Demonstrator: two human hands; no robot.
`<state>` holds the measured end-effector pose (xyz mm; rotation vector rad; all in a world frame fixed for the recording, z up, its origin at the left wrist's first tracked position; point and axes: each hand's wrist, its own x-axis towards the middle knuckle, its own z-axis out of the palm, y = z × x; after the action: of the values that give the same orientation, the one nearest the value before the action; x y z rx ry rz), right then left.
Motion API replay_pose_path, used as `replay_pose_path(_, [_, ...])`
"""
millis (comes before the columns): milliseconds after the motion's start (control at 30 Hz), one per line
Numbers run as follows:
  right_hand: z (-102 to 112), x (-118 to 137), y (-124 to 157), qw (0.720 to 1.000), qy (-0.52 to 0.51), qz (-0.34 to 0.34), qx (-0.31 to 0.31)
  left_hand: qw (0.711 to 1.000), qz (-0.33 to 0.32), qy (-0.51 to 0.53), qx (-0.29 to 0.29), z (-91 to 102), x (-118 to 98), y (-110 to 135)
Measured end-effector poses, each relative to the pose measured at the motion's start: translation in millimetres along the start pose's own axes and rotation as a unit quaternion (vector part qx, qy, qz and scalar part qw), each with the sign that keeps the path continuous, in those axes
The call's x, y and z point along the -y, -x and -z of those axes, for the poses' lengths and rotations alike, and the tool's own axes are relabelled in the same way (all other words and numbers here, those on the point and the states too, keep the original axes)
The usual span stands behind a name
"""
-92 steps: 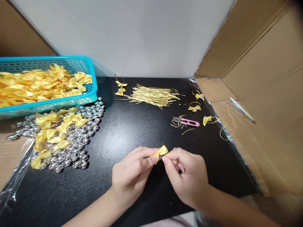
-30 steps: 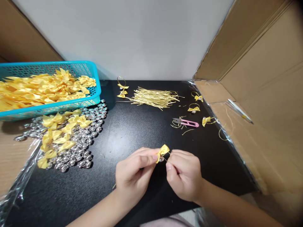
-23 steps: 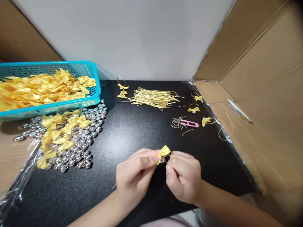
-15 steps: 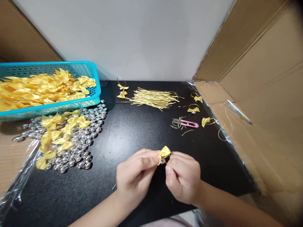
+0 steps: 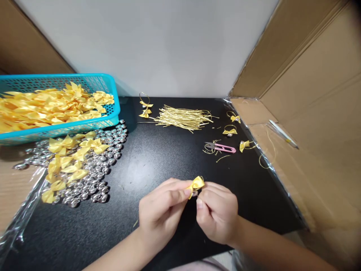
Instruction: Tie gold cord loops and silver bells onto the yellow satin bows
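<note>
Between my left thumb and fingers is pinched a yellow ribbon bow [image 5: 197,183], its loops sticking out toward the right. A small silver bell-like bead [image 5: 194,194] shows just under the bow, partly covered. My left hand [image 5: 163,205] is closed on the bow's left side. Close against the bow's right side, my right hand [image 5: 217,210] is curled into a fist with the thumb pressed to the index finger. A thin bit of gold cord [image 5: 202,178] shows by the bow at the right fist; the rest of it is hidden.
At left, a turquoise basket [image 5: 117,98] holds many yellow bows, with silver beads [image 5: 98,175] and loose bows [image 5: 76,171] before it. Gold cords [image 5: 184,117] lie at the back. Pink thread snips [image 5: 221,147], looped bow pieces [image 5: 229,131] and a white pen-like tool [image 5: 282,134] are at right.
The bow has tilted and shifted very slightly to the right, and the fists are a touch closer together. Less cord shows between bow and right hand. Everything else lies as before.
</note>
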<state>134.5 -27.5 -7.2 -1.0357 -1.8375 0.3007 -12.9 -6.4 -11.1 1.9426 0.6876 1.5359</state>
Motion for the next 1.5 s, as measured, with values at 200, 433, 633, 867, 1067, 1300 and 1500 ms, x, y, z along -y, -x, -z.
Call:
replay_pose_path(200, [0, -1, 2, 1.0, 0.007, 0.003, -0.004, 1.0, -0.009, 0.004, 0.007, -1.2, -1, -1])
replay_pose_path(433, [3, -2, 0, 1.0, 0.006, -0.01, 0.016, 0.999, -0.041, -0.012, 0.032, 0.3, -6, -7])
replay_pose_path(633, [1, -2, -5, 0.999, -0.049, -0.011, 0.015, 0.991, -0.082, -0.093, 0.044, 4.9, -4, -6])
replay_pose_path(867, [2, -3, -4, 0.998, -0.06, -0.004, 0.009, 0.99, -0.075, -0.11, 0.051, 8.6, -7, -6])
replay_pose_path(1067, [1, -7, -1, 0.998, -0.063, -0.011, 0.02, 0.995, -0.009, -0.099, 0.028, 7.4, -9, -6])
replay_pose_path(1300, [-1, -6, -1, 0.997, -0.067, -0.019, 0.028, 0.982, -0.106, -0.151, 0.041, 8.5, -5, -9])
replay_pose_path(1500, [0, -5, -1, 0.997, -0.069, -0.027, 0.033, 0.981, -0.108, -0.154, 0.036, 9.4, -4, -7])
